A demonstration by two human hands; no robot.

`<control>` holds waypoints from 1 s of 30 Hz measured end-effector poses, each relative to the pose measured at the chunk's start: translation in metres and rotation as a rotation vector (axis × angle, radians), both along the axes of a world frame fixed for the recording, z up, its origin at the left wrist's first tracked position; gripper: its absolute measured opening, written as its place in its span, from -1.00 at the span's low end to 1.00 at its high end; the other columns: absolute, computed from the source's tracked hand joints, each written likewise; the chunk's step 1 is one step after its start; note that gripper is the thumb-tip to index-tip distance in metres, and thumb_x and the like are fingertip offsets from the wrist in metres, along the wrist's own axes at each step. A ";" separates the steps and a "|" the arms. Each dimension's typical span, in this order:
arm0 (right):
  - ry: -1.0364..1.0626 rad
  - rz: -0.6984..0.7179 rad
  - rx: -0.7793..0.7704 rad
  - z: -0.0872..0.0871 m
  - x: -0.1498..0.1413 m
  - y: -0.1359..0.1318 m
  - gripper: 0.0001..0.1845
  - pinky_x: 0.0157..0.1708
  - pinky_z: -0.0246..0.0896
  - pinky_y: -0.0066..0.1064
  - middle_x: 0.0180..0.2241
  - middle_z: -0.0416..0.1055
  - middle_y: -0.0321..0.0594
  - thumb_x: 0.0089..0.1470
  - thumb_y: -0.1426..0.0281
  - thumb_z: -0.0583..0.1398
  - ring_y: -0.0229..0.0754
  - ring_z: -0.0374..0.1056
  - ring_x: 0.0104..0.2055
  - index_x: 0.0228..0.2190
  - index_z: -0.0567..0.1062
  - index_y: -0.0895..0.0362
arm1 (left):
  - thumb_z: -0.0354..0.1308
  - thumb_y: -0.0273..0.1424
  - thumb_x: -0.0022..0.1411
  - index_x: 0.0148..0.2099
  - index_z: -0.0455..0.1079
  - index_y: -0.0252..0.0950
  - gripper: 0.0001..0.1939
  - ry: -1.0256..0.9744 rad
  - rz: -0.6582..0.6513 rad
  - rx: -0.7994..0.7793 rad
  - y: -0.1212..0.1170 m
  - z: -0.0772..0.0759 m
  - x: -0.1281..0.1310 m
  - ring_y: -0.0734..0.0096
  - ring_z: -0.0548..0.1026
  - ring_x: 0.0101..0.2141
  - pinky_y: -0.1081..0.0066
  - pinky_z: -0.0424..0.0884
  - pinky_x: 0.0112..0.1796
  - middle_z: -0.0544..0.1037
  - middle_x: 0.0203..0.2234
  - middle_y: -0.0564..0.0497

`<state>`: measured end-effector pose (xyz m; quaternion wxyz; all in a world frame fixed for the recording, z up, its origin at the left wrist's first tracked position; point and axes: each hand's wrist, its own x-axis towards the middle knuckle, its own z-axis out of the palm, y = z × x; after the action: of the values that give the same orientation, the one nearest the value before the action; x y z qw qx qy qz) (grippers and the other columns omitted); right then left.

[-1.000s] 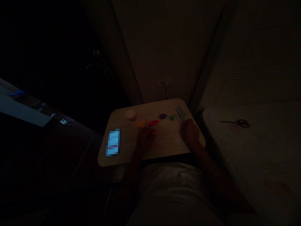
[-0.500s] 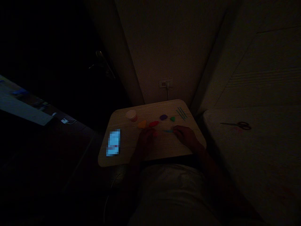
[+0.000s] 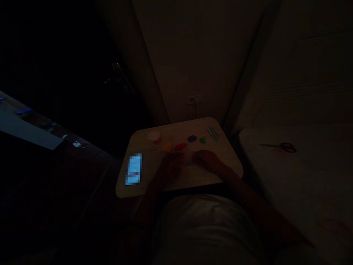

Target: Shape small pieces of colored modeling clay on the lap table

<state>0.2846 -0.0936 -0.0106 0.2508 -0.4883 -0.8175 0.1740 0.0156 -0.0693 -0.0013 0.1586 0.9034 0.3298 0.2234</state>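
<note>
Very dim light blurs the fine detail. My left hand (image 3: 170,165) is closed at the near middle of a small wooden table (image 3: 150,180), with a pinkish-red lump (image 3: 182,157) at its fingertips. My right hand (image 3: 206,160) lies just to the right, fingers closed around a thin blue-green stick, which is mostly hidden now. Beyond the hands lie soft-looking coloured pieces: an orange one (image 3: 167,147), a red oval (image 3: 181,146), a purple oval (image 3: 192,138) and a green one (image 3: 203,140). Several thin blue-green sticks (image 3: 213,134) rest at the far right.
A small lidded tub (image 3: 154,137) stands at the table's far left. A lit phone (image 3: 134,169) lies near the left edge. Scissors (image 3: 281,147) rest on a pale surface to the right. A plug sits in the wall socket (image 3: 195,98) behind the table.
My right hand has moved left, closer to my left hand, and the stick that showed beyond its fingers is now mostly out of sight. The table pieces stay put.
</note>
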 end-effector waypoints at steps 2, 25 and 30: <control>-0.048 -0.026 -0.002 0.002 -0.012 0.004 -0.88 -0.11 0.26 -0.31 -0.22 0.60 -0.10 0.20 0.41 0.25 -0.06 0.48 -0.17 -0.23 0.61 0.13 | 0.19 -0.45 0.24 0.34 0.28 -0.09 -0.37 0.010 -0.009 0.001 0.001 -0.001 0.001 0.04 0.32 0.22 -0.01 0.23 0.26 0.40 0.23 -0.08; -0.088 -0.191 0.020 0.008 -0.048 -0.001 -0.81 -0.15 0.13 -0.32 -0.25 0.55 -0.07 0.27 0.30 0.22 -0.06 0.41 -0.18 -0.27 0.54 0.18 | 0.18 -0.42 0.26 0.34 0.28 -0.14 -0.40 0.003 0.066 0.001 -0.002 -0.005 0.002 0.07 0.31 0.17 0.03 0.26 0.23 0.37 0.17 -0.11; -0.049 -0.139 0.038 0.003 -0.043 0.000 -0.82 -0.16 0.12 -0.33 -0.28 0.55 -0.10 0.19 0.30 0.29 -0.08 0.40 -0.21 -0.32 0.54 0.18 | 0.19 -0.38 0.28 0.34 0.28 -0.15 -0.42 -0.010 0.071 0.008 -0.002 -0.006 0.001 0.07 0.32 0.16 0.03 0.28 0.22 0.38 0.15 -0.12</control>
<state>0.2417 -0.0941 -0.0075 0.2513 -0.5430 -0.7908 0.1286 0.0165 -0.0715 -0.0076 0.1486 0.8907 0.3598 0.2348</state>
